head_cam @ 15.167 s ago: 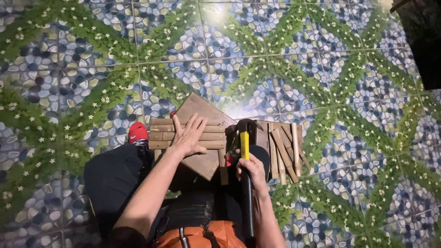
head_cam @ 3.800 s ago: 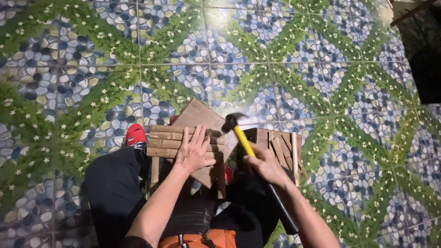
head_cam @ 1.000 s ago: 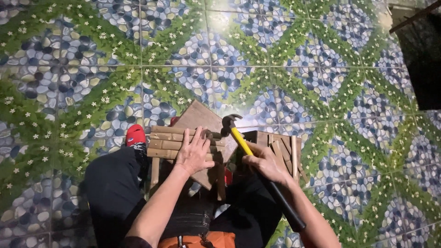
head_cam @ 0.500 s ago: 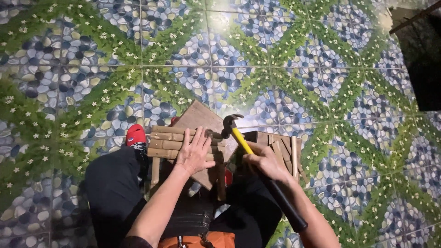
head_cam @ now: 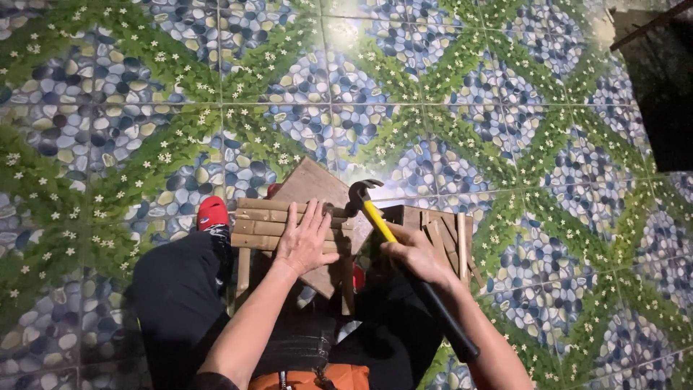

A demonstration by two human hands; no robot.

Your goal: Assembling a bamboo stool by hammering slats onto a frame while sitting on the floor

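While the person sat low over the tiled floor (head_cam: 144,87), the left hand (head_cam: 307,242) lay flat, fingers (head_cam: 312,215) spread wide and gripping nothing, pressing down on a slatted wooden frame (head_cam: 263,224). The right hand (head_cam: 411,253) was closed around the hammer (head_cam: 379,220), choked up on the yellow part of the handle with the black grip trailing back past the forearm.

The hammer's dark claw head hovered just beside the left fingertips, at the frame's right end. A slip or a misjudged blow could have caught those fingertips, since they lay so near the head. Holding the handle that far forward might also have cost control. The frame rested on the person's legs rather than on the floor, so it could have shifted under a strike.

The frame was pale brown, made of narrow slats across side rails, with a flat square board (head_cam: 314,184) angled under it at the far side. More loose slats (head_cam: 444,235) were bundled just right of the hammer. A red shoe (head_cam: 213,213) showed at the left.
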